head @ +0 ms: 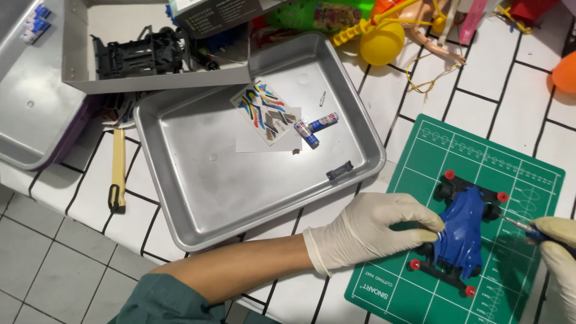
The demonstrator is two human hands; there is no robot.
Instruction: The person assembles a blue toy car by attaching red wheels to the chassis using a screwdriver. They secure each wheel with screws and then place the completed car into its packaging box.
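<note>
Head view looks down on a white tiled worktop, where the left hand [366, 231], in a pale glove, lies flat on a blue toy car [462, 234] with its fingers [420, 219] spread over the car's near side, steadying it. The car sits on a green cutting mat [420, 168] near the worktop's front right corner. The right hand [555, 246], also gloved, pinches a thin screwdriver [519, 225] whose tip meets the car's right side. The blue shell already sits on the black frame and all four red-hubbed wheels are on; fastening seems to be what is left. A sticker sheet [267, 111] and two small batteries [315, 127] lie unused in a metal tray [198, 192] toward the middle. Most of the right hand is cut off by the picture's edge, and the tip's exact contact is hard to make out.
</note>
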